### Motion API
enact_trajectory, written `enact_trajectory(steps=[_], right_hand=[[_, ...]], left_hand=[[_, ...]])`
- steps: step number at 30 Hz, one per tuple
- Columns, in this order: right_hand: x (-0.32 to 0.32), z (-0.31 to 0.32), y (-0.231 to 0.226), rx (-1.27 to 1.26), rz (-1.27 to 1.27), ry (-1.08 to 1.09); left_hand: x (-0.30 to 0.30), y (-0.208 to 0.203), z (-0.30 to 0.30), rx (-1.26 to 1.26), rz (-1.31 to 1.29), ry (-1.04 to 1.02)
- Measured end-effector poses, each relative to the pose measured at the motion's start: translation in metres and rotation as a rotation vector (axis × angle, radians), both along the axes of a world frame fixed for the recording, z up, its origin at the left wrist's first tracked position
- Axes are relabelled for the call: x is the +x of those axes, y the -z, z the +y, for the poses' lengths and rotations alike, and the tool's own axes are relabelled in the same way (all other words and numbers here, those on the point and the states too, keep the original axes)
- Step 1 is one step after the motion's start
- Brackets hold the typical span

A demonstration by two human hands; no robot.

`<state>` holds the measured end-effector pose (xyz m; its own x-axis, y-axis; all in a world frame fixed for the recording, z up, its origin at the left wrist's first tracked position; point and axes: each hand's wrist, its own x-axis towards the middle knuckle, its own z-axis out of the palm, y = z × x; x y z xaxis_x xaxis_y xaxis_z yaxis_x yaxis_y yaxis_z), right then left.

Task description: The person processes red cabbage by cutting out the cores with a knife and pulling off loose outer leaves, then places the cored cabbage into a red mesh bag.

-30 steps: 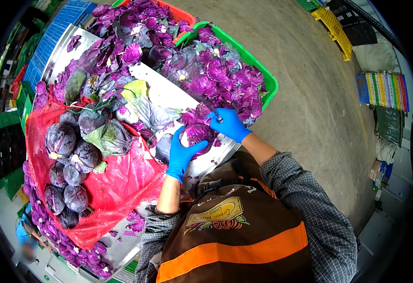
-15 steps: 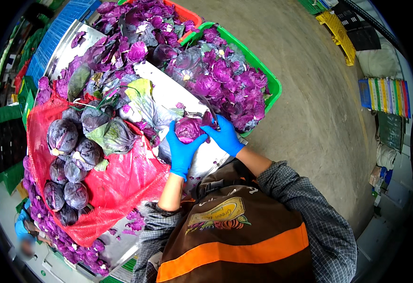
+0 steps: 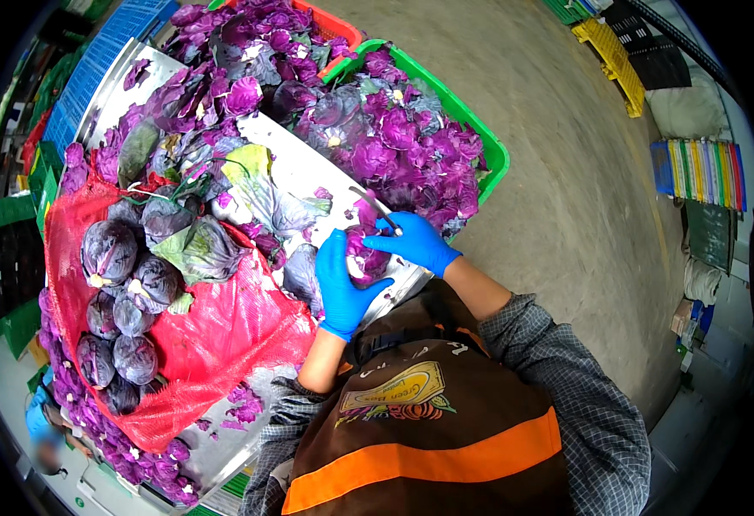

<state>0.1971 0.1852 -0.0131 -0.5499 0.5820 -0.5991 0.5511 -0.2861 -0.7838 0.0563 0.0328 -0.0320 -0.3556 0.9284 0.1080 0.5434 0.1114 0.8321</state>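
My left hand (image 3: pixel 342 288), in a blue glove, is wrapped around the near left side of a purple cabbage (image 3: pixel 365 256) over the metal table. In my blue-gloved right hand (image 3: pixel 420 244) is a knife (image 3: pixel 374 205), its thin, dark blade pointing up and left past the cabbage. The right thumb rests against the cabbage, and the fingers hide most of the knife's handle. A dark whole cabbage (image 3: pixel 302 273) lies on the table just left of my left hand. Beyond it spreads a loose green-purple outer leaf (image 3: pixel 273 206).
Left of my hands, several whole cabbages (image 3: pixel 108 249) lie on a red mesh sack (image 3: pixel 213 331). A green crate (image 3: pixel 495 163) heaped with purple leaves stands against the table's far right side, beside a red crate (image 3: pixel 342 43). Trimmed leaves pile across the metal table (image 3: pixel 282 155). A person (image 3: pixel 43 417) is at far left.
Both hands have drawn slightly nearer to me with the cabbage, which has turned between them. The knife has swung, its blade now angled more to the left. A purple leaf piece shows beyond the cabbage.
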Motion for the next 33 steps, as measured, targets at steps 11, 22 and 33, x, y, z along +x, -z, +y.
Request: enact_trajectory(steps=[11, 22, 33], right_hand=[[0.007, -0.019, -0.013, 0.42, 0.001, -0.168], [0.015, -0.023, 0.011, 0.627, 0.01, -0.139], [0.032, -0.012, 0.028, 0.466, -0.045, -0.05]], left_hand=[[-0.022, 0.002, 0.0, -0.146, -0.105, 0.167], [0.009, -0.011, 0.0, -0.202, -0.015, 0.006], [0.025, -0.006, -0.002, -0.143, -0.054, -0.071]])
